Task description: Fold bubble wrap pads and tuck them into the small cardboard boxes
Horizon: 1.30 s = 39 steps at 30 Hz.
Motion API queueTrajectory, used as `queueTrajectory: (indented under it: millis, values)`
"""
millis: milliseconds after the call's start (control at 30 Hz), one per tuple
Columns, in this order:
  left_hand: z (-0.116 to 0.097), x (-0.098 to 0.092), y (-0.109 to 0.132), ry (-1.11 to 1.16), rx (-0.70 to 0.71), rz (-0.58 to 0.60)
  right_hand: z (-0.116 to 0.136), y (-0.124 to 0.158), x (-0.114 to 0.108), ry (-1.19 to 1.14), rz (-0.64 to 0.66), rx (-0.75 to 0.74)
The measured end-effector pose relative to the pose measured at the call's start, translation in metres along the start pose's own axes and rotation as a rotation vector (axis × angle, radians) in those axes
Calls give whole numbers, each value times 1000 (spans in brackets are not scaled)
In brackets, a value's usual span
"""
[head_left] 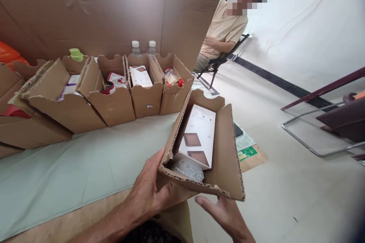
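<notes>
My left hand [148, 191] grips the near left corner of an open cardboard box [225, 152], thumb up along its side. Inside the box lie a white product carton with brown squares [198, 136] and a wad of bubble wrap [186, 169]. My right hand [225, 214] is under the box's near right edge, fingers stretched out and close to the cardboard; whether it touches is unclear. The box is held in the air past the table's right end.
A row of open cardboard boxes [114, 98] with goods stands on the pale green table cover [85, 167]. Two water bottles [144, 48] and a tall cardboard sheet [114, 11] are behind. A person in a beige shirt [224, 30] sits on a folding chair. A metal frame [313, 129] is at right.
</notes>
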<state>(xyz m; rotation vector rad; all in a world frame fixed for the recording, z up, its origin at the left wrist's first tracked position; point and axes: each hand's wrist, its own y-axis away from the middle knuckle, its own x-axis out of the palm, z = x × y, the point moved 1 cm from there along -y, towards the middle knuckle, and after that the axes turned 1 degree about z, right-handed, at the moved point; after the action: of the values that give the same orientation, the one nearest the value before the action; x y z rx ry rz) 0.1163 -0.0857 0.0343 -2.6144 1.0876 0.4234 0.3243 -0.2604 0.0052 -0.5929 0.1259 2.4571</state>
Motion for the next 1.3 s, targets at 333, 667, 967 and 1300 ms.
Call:
queueTrajectory:
  millis: [333, 667, 967, 1300]
  values:
    - [-22, 62, -59, -34, 80, 89, 14, -51, -22, -102, -149, 5]
    - [-11, 62, -123, -101, 80, 180, -6, -206, -70, -212, -15, -81]
    - [42, 33, -41, -435, 282, 236, 7, -315, -71, -266, 163, -81]
    - [30, 34, -48, -474, 267, 253, 21, -344, -55, -209, -1, -61]
